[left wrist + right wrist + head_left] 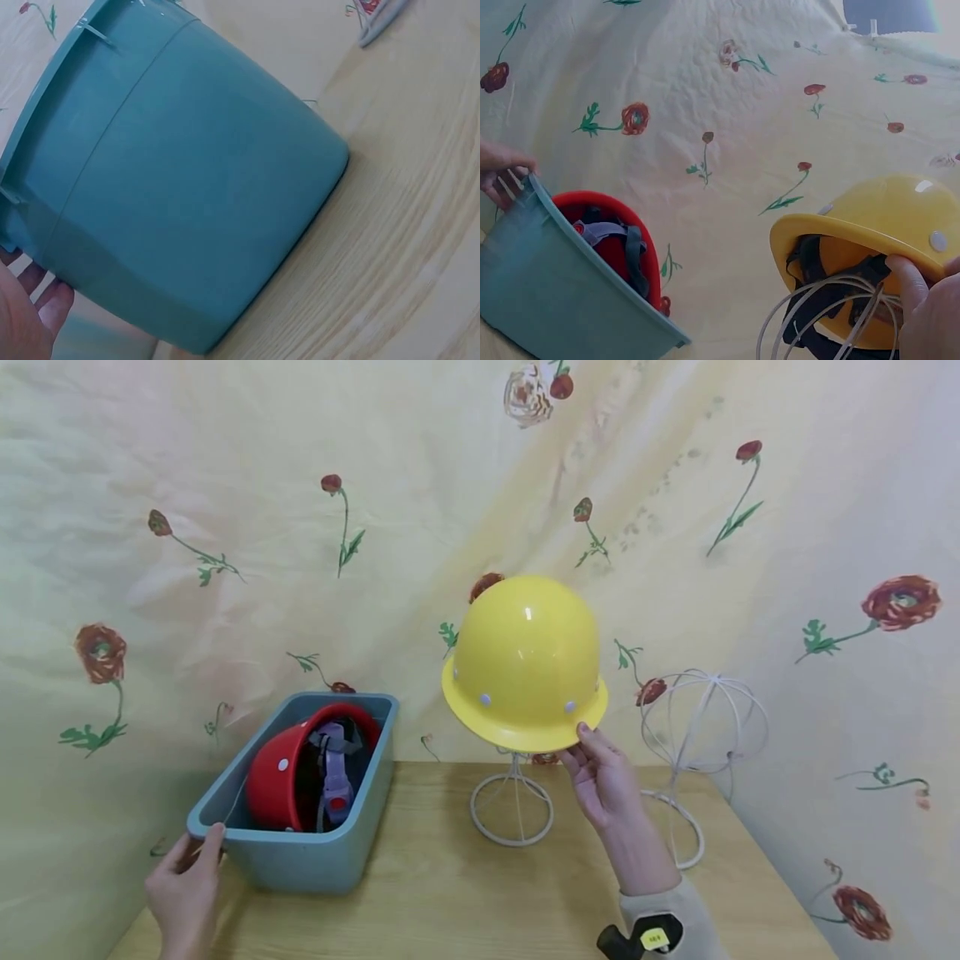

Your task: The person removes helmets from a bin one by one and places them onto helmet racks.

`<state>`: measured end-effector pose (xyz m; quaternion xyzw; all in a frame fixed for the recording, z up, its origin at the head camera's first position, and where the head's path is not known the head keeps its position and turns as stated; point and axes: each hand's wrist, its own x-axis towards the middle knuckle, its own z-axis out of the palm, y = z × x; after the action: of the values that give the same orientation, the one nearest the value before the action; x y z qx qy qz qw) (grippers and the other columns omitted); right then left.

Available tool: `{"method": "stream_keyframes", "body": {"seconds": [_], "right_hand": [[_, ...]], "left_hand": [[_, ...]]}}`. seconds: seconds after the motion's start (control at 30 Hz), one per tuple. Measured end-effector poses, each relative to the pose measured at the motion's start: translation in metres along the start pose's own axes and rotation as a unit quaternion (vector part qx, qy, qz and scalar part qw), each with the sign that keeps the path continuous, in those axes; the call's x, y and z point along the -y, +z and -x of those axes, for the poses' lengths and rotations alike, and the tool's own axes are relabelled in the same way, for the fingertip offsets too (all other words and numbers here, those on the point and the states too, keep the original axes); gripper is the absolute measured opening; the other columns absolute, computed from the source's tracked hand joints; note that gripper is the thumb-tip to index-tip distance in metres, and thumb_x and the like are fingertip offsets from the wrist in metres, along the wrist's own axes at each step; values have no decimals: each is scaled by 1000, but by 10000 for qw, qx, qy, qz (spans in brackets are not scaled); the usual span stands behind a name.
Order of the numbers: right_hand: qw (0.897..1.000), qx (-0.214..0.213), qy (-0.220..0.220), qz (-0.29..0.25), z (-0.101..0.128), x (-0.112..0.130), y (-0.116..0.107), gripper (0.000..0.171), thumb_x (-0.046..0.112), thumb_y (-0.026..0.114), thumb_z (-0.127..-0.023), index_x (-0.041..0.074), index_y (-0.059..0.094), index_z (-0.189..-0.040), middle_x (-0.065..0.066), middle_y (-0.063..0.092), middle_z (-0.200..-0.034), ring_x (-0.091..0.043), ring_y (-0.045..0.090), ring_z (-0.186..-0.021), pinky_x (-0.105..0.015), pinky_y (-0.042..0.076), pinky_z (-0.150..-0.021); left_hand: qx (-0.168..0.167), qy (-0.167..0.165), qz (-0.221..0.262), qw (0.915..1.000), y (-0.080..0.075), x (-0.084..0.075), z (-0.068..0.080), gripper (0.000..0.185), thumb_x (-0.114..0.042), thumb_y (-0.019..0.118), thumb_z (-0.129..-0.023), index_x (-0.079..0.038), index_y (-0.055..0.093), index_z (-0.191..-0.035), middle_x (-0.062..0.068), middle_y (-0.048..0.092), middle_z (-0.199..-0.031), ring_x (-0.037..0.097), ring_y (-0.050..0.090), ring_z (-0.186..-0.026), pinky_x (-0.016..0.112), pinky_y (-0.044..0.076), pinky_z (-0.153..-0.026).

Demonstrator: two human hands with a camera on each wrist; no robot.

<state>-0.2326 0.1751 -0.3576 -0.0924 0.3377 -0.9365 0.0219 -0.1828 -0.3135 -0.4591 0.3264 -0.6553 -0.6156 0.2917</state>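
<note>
A yellow hard hat sits over a white wire stand in the middle of the table. My right hand pinches its brim at the front right, thumb on the outside. In the right wrist view, dark straps and the stand's wire ribs show beneath the hat. At the left my left hand grips the near left corner of a blue-green bin. A red hard hat lies on its side in that bin, its purple-grey inner straps facing right.
A second white wire stand with a round wire head stands bare at the right, behind my right forearm. The wooden table backs onto a flower-patterned cloth, which also covers both sides.
</note>
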Motion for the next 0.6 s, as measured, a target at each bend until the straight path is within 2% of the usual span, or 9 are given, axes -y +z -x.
{"method": "stream_keyframes", "body": {"seconds": [0.17, 0.27, 0.4, 0.6], "right_hand": [[9999, -67, 58, 88, 3, -10, -4, 20, 12, 50, -104, 14, 63, -119, 1, 73, -111, -10, 72, -101, -19, 60, -88], [9999, 35, 117, 70, 2, -17, -6, 21, 11, 48, -105, 14, 64, -118, 2, 73, -110, -9, 72, -99, -18, 61, -86], [9996, 211, 59, 187, 1, -20, -10, 22, 12, 47, -105, 14, 65, -119, 3, 72, -110, -8, 71, -98, -16, 60, -86], [9995, 227, 73, 202, 4, -28, -20, 22, 11, 46, -105, 12, 67, -112, 2, 73, -105, -8, 72, -94, -17, 61, -85]], "left_hand": [[-11, 2, 391, 9992, -4, -2, -2, 60, -37, 78, -85, -7, 62, -134, -38, 59, -66, -17, 57, -62, 2, 47, -52], [-58, 31, 385, 9992, -7, -4, -4, 59, -36, 79, -84, -8, 63, -133, -37, 59, -65, -16, 57, -60, 1, 47, -52], [-14, 79, 507, 9987, -3, -2, -4, 58, -35, 81, -83, -9, 64, -132, -37, 61, -65, -15, 59, -61, 2, 48, -52], [17, 23, 546, 9985, -1, -1, -2, 60, -34, 80, -83, -5, 62, -133, -36, 62, -66, -15, 59, -62, 3, 50, -54]]}}
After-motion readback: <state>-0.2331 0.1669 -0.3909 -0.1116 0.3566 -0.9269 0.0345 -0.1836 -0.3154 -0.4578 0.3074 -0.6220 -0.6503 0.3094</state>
